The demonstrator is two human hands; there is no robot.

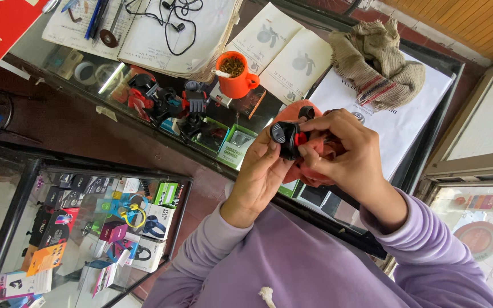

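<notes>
Both hands are up over the glass worktop (429, 68), pinching a small black and red plastic gadget (288, 138) between them, with an orange-red cloth (298, 111) bunched behind it. The left hand (263, 171) comes in from about 7 o'clock of the gadget, its thumb pressed against the black end. The right hand (343, 151) sits at 3 o'clock, fingers curled tight around the red part and the cloth. So neither hand is open; both grip the same thing. At about 10 o'clock from the gadget stands an orange ceramic mug (236, 73) with something brownish inside. At 1 o'clock lies a crumpled beige knitted rag (380, 63). Further off at 10 o'clock there's an open spiral notebook (172, 31) with black earphones (172, 17) on it.
</notes>
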